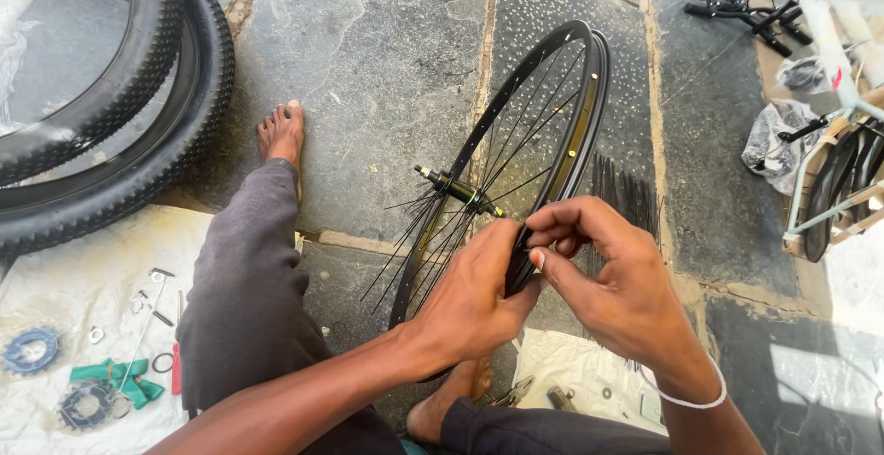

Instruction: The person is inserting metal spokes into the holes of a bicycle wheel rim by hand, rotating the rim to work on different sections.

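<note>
We take this for an outdoor bicycle repair spot: stone-slab floor (pixel 387 59), knobby tyres (pixel 120 133) stacked at its left edge, small parts on a white cloth (pixel 83 289), a pale bicycle frame (pixel 843 40) at right.

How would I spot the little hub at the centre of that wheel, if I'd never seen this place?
Start at the black bicycle rim standing upright on the stone floor, gripped at its near edge by the left hand and right hand. Follow the thin spokes inward to the hub. It is a short dark axle with yellow-green bands, unlike the knobbly tyres lying at the left.
</note>
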A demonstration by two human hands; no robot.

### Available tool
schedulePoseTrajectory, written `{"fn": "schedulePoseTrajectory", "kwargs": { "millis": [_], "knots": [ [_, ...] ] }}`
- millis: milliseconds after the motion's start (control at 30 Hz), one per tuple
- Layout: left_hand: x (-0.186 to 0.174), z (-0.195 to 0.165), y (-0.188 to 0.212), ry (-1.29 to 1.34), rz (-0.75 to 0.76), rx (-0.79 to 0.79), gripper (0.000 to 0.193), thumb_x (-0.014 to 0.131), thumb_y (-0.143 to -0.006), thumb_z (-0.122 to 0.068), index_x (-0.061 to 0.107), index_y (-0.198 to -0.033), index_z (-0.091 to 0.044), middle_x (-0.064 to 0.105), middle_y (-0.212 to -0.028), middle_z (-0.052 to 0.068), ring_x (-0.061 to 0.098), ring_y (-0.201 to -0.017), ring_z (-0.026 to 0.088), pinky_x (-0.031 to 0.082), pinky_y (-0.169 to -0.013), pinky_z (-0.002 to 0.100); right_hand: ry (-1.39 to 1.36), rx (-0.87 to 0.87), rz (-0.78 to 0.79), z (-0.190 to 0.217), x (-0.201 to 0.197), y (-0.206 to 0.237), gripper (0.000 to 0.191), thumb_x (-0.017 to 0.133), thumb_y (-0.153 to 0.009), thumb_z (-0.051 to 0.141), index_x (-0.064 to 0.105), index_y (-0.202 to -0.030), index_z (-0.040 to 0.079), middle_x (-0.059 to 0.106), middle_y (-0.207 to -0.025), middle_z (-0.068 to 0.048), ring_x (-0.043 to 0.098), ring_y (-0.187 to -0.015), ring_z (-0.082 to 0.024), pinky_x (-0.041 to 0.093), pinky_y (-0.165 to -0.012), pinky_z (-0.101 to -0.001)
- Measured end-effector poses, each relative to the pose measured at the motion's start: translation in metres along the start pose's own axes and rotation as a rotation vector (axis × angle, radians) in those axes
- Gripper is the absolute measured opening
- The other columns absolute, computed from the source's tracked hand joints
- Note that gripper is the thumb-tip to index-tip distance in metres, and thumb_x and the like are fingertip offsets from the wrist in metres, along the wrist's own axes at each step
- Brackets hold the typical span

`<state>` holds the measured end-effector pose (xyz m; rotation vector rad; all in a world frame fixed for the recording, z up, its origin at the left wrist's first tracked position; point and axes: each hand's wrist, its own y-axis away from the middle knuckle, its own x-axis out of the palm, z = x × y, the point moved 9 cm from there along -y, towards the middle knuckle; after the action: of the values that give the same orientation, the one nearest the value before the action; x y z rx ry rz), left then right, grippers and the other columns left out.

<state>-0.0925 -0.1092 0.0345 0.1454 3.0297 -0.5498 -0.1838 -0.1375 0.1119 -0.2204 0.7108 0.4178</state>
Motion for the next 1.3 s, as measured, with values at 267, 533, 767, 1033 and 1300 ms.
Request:
{"fn": "schedulePoseTrajectory", "kwargs": {
  "millis": [267,533,767,1033,1300],
  "knots": [
    [0.002,-0.003,-0.003,0.046,0.018,-0.019,0.034,0.067,-0.087,-0.006,0.052,-0.116,0.0,0.058,-0.098,0.017,0.061,-0.086,0.034,0.048,-0.071,0.043,0.499,-0.095,-0.005,0.017,0.006,0.0,0.023,0.075,-0.079,0.001,0.069,-0.101,0.002,0.068,-0.087,-0.009,0.069,-0.079,-0.02,0.054,-0.067,-0.0324],
    [-0.028,-0.023,-0.003,-0.335,-0.194,0.049,0.026,0.064,-0.1,-0.022,0.069,-0.112,0.0,0.06,-0.106,0.015,0.055,-0.101,0.03,0.044,-0.089,0.044,-0.513,0.132,-0.291,-0.107,0.006,0.019,0.028,0.061,-0.102,0.018,0.063,-0.122,-0.002,0.069,-0.104,-0.01,0.065,-0.083,-0.019,0.055,-0.067,-0.0329],
    [-0.028,-0.038,0.004,-0.393,-0.257,0.229,0.039,0.062,-0.104,-0.023,0.064,-0.135,0.001,0.055,-0.138,0.02,0.051,-0.127,0.035,0.041,-0.109,0.045,-1.551,-0.215,-0.052,-0.161,0.1,-0.002,0.041,0.062,-0.093,0.011,0.059,-0.13,-0.006,0.068,-0.124,-0.017,0.067,-0.111,-0.025,0.052,-0.101,-0.0362],
    [-0.031,-0.035,0.0,-0.394,-0.226,0.208,0.037,0.063,-0.103,-0.02,0.065,-0.133,0.002,0.058,-0.133,0.02,0.054,-0.12,0.034,0.045,-0.104,0.044,-1.518,-0.28,-0.016,-0.161,0.108,-0.005,0.05,0.073,-0.083,0.003,0.062,-0.13,-0.011,0.067,-0.13,-0.016,0.067,-0.117,-0.026,0.053,-0.106,-0.0354],
    [-0.033,-0.035,-0.003,-0.401,-0.21,0.196,0.038,0.062,-0.105,-0.02,0.064,-0.135,0.002,0.059,-0.132,0.019,0.055,-0.121,0.032,0.047,-0.104,0.041,-1.592,-0.253,-0.016,-0.164,0.116,-0.008,0.043,0.072,-0.089,0.007,0.063,-0.128,-0.009,0.068,-0.126,-0.019,0.067,-0.114,-0.027,0.053,-0.105,-0.0382]
  ]
}}
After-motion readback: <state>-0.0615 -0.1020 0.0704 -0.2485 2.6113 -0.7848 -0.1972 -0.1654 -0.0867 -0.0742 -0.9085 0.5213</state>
